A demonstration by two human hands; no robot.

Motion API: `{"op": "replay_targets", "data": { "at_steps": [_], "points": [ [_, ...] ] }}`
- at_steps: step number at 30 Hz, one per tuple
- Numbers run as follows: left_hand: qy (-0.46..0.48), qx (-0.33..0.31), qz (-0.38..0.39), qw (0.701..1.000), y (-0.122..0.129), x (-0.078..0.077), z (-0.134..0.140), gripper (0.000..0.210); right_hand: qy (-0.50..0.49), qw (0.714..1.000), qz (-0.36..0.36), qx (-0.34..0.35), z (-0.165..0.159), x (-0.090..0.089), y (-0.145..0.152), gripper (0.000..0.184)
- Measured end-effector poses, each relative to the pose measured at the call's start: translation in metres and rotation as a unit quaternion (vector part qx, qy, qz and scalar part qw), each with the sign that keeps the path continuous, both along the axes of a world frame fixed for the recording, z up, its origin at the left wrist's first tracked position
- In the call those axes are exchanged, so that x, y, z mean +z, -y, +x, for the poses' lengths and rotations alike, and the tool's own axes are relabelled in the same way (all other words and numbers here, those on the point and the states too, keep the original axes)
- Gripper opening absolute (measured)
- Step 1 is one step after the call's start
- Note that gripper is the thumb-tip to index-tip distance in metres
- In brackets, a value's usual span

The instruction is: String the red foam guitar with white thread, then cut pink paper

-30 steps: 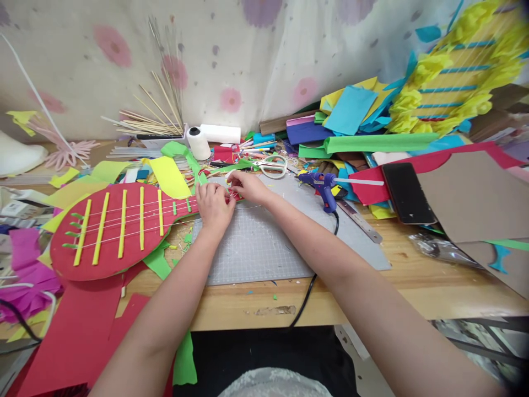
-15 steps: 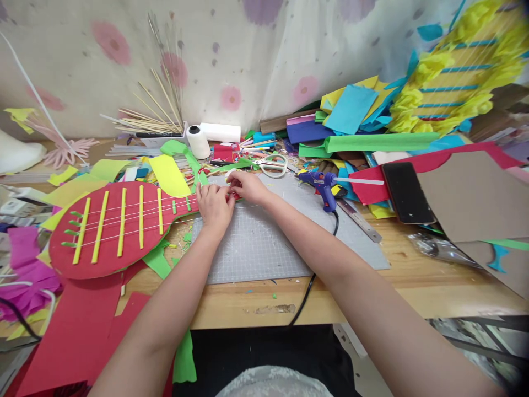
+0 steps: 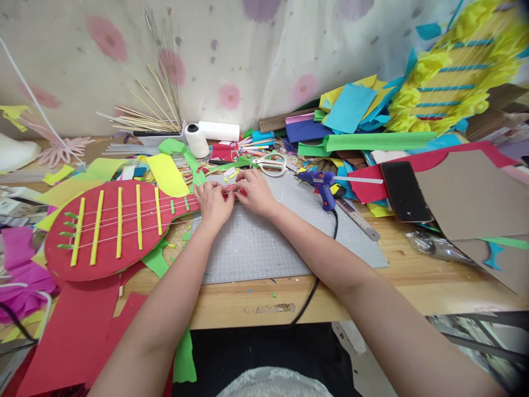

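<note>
Two hands on the neck [image 3: 193,203] of the red guitar-shaped piece [image 3: 108,242], its body at their 9 o'clock. Left hand [image 3: 214,203] lies across it, fingers bent; right hand [image 3: 255,192] curls in alongside, fingertips close together, can't tell what either pinches. Off the right hand: scissors [image 3: 276,175] at 1 o'clock, glue gun [image 3: 325,190] at 3.

Craft workspace with glue gun [image 3: 323,181]

Arms [image 3: 173,298] outstretched | left hand [image 3: 214,204] palm-down | right hand [image 3: 257,193] curled, perhaps pinching
</note>
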State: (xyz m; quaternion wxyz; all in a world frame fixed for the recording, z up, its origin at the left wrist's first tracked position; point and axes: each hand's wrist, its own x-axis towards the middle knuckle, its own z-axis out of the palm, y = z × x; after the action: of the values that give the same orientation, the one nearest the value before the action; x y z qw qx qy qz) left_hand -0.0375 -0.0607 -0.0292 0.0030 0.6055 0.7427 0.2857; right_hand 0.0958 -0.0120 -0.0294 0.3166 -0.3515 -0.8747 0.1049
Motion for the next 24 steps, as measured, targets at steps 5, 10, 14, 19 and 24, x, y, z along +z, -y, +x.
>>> {"op": "replay_targets", "data": {
  "at_steps": [5,10,14,19,24],
  "points": [
    [0.007,0.002,-0.005,1.0,-0.001,-0.001,-0.001,0.01,0.037,0.999,0.003,-0.006,-0.003,0.002,0.0,0.012],
    [0.016,0.002,-0.012,1.0,-0.001,0.001,0.0,0.007,0.047,0.999,0.005,-0.019,-0.006,-0.001,0.002,0.01],
    [0.013,0.001,-0.02,1.0,0.0,0.003,0.001,0.008,0.027,0.998,0.027,-0.048,-0.003,0.002,0.001,0.009],
    [0.009,-0.006,-0.014,1.0,0.0,0.0,0.0,0.01,-0.018,0.992,0.031,-0.123,0.019,0.011,-0.011,0.013],
    [0.008,-0.007,-0.006,1.0,-0.002,-0.004,-0.002,0.009,-0.075,0.991,-0.091,-0.057,0.026,0.01,-0.013,0.034]
  ]
}}
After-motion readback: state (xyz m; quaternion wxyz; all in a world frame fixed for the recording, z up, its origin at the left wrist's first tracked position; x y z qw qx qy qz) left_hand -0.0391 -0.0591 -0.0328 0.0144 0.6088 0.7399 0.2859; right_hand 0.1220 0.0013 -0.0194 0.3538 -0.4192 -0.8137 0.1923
